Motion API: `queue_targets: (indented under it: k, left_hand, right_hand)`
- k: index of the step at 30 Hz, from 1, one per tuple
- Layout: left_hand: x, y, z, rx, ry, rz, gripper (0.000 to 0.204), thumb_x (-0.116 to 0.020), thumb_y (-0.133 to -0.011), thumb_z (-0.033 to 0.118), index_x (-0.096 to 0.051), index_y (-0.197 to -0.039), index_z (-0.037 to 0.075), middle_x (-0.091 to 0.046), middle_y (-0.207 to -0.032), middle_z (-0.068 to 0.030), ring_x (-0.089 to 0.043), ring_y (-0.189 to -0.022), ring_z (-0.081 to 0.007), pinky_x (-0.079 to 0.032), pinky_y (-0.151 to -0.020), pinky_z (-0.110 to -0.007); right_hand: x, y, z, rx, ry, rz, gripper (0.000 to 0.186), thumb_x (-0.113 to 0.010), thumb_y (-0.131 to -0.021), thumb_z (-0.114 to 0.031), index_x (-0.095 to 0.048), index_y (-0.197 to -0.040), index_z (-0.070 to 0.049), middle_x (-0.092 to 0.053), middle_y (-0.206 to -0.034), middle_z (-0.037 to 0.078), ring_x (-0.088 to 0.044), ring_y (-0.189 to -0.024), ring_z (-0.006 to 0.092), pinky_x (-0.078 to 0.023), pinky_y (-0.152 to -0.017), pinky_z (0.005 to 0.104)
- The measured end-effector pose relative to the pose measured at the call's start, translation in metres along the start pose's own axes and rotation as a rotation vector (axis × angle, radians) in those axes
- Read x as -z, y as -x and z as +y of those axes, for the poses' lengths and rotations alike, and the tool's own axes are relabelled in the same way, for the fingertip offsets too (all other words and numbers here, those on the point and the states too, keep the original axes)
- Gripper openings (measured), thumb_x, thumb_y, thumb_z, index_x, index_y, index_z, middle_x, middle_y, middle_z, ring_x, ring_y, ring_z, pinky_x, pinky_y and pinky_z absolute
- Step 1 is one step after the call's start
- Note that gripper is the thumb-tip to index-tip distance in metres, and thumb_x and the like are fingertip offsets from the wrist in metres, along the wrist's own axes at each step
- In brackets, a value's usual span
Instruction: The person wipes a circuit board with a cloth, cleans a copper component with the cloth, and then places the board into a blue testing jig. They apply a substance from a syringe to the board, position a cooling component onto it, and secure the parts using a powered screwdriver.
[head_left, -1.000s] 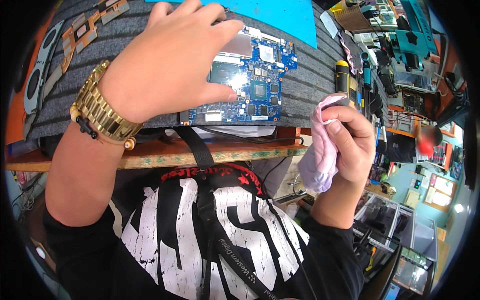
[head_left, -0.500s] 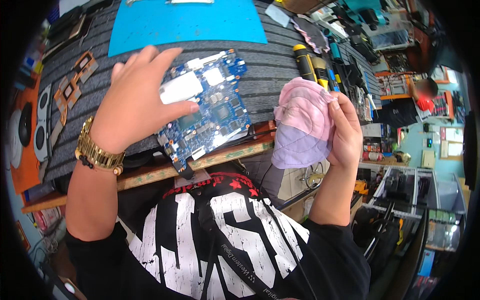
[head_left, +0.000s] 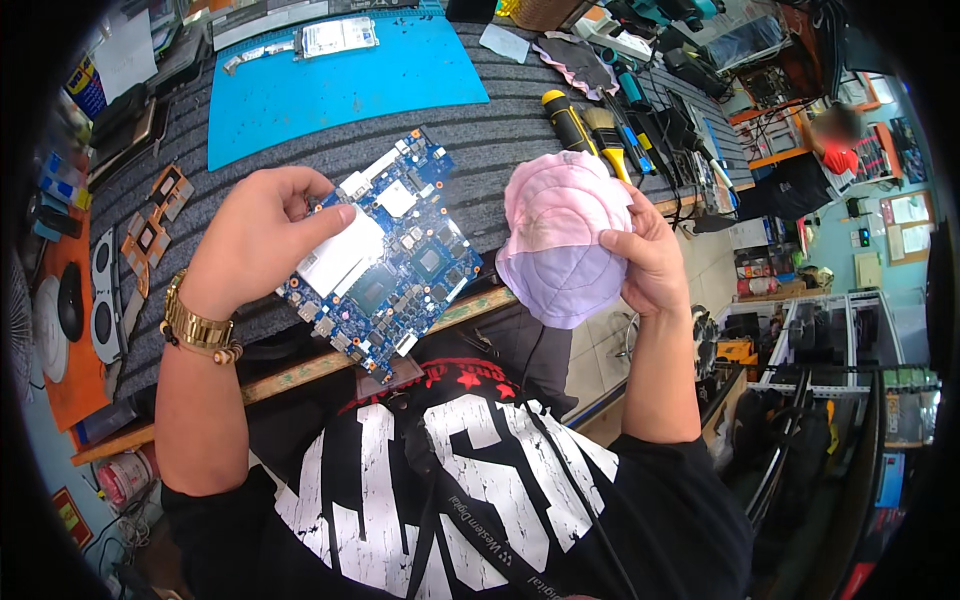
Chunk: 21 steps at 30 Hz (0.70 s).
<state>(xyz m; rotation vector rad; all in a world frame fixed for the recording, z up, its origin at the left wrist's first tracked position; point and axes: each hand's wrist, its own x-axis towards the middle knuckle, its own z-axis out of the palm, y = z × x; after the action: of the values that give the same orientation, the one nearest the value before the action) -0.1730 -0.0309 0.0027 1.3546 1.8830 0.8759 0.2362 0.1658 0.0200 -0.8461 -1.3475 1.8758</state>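
My left hand is closed on the upper left edge of a blue circuit board, thumb over a white-looking plate on it. The board is held at a slant and reaches over the bench's front edge. In my right hand is a pink and lilac quilted cloth, pinched at its right side and spread beside the board, its left part near the board's right end. Copper heat pipes and a silver strip with two round openings lie on the grey ribbed mat left of my left hand.
Behind are a cyan mat bearing a white-labelled rectangular component, a yellow-black tool and a brush. The wooden bench edge runs below. A person in red is at the far right.
My left fingers have closed on the board, now tilted and shifted from where it lay. The cloth has opened out and moved leftward in my right hand. The view has shifted, showing more bench.
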Motion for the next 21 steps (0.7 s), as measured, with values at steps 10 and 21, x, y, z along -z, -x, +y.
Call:
queue_targets:
  k: [10,21]
  left_hand:
    - [0.003,-0.006,-0.010,0.018,0.499,-0.271,0.022,-0.075,-0.120,0.023,-0.074,-0.109,0.005,-0.075,-0.099,0.0063,-0.063,-0.090,-0.0016,-0.053,-0.081,-0.024]
    - [-0.034,-0.010,-0.013,-0.010,0.876,-0.107,0.020,-0.071,-0.123,0.022,-0.072,-0.127,0.002,-0.081,-0.117,-0.0028,-0.071,-0.102,-0.0068,-0.060,-0.092,-0.028]
  right_hand:
    - [0.008,-0.001,0.022,0.162,-0.039,0.190,0.051,-0.077,-0.113,-0.008,-0.064,-0.161,0.005,-0.078,-0.150,0.019,-0.080,-0.131,0.0275,-0.064,-0.116,0.0438]
    - [0.004,0.004,-0.031,0.555,-0.150,0.026,0.057,-0.061,-0.111,-0.040,-0.072,-0.141,0.007,-0.067,-0.164,0.031,-0.064,-0.155,0.0457,-0.050,-0.132,0.0589]
